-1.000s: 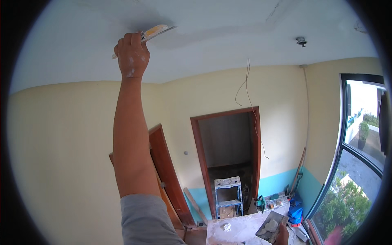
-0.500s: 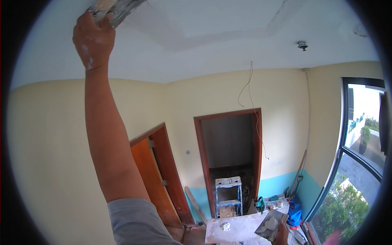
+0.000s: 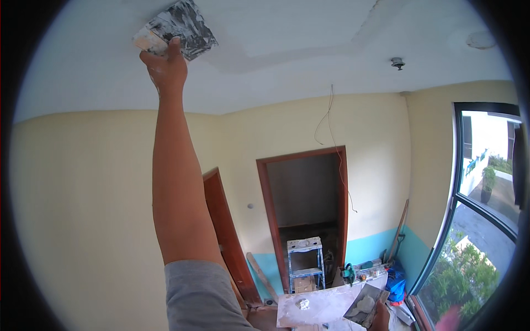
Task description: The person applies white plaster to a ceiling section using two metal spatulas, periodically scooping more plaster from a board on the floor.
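Note:
My left hand (image 3: 167, 69) is raised to the ceiling (image 3: 287, 33), closed round the handle of a wide putty knife (image 3: 190, 30). Its broad blade, smeared with white and dark filler, lies tilted against or close to the ceiling, beside a greyish filled band. I cannot tell whether the edge touches. Low at the right, my right hand (image 3: 381, 319) grips a flat plastering trowel (image 3: 359, 314) with a lump of pale filler (image 3: 364, 304) on it. Only part of that hand shows.
Below stands a pale board-like surface (image 3: 331, 300) with a white lump on it. Behind it are a paint-spotted stepladder (image 3: 305, 273) and a doorway (image 3: 259, 220). Wires (image 3: 334, 127) dangle from the ceiling near a sprinkler head (image 3: 397, 63). A window (image 3: 475, 215) fills the right side.
My left hand and the putty knife have moved right and slightly down in view, so more of the blade shows. The right hand with its trowel stays nearly in place.

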Motion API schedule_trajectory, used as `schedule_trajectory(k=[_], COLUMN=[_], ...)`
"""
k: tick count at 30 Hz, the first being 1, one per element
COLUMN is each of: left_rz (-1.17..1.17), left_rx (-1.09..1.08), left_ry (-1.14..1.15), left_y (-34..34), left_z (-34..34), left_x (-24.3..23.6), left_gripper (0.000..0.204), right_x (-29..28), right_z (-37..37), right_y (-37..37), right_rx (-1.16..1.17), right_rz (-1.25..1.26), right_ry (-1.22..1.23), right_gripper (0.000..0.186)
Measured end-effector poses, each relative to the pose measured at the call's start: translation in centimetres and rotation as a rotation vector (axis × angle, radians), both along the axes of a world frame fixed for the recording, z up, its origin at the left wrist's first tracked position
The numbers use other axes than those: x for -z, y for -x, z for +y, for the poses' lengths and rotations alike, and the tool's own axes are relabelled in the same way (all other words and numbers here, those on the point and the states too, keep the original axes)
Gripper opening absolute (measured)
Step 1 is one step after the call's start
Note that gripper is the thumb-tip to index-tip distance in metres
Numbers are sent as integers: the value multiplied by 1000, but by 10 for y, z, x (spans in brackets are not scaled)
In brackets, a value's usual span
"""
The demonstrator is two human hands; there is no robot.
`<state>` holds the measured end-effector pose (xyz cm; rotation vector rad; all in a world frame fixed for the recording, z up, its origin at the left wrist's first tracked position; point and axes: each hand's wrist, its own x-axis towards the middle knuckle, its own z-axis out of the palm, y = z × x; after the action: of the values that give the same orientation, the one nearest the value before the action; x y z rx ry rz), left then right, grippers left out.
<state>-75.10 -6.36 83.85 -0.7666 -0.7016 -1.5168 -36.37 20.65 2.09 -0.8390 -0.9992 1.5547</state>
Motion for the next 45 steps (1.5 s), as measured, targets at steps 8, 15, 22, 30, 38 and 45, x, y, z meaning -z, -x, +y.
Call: schedule_trajectory(k=[8, 15, 22, 30, 38, 45], left_rz=[-71, 293, 288, 314, -170, -524], left_rx=[-135, -696, -1027, -1134, -313, 526], left_ry=[-215, -173, -106, -251, -102, 1007], left_y=[32, 43, -2, -55, -83, -38], left_z=[-46, -26, -12, -107, -108, 69], left_x=[4, 28, 2, -15, 94, 369], left_gripper=[59, 38, 31, 46, 70, 40], right_x=[-83, -26, -117, -51, -33, -141], right_z=[-48, -20, -67, -40, -36, -64], right_y=[-22, -33, -22, -38, -38, -4], right_rx=[21, 59, -41, 51, -41, -377], right_rz=[24, 54, 207, -61, -109, 368], right_ry=[10, 119, 246, 27, -183, 257], right_gripper=[23, 24, 21, 16, 22, 33])
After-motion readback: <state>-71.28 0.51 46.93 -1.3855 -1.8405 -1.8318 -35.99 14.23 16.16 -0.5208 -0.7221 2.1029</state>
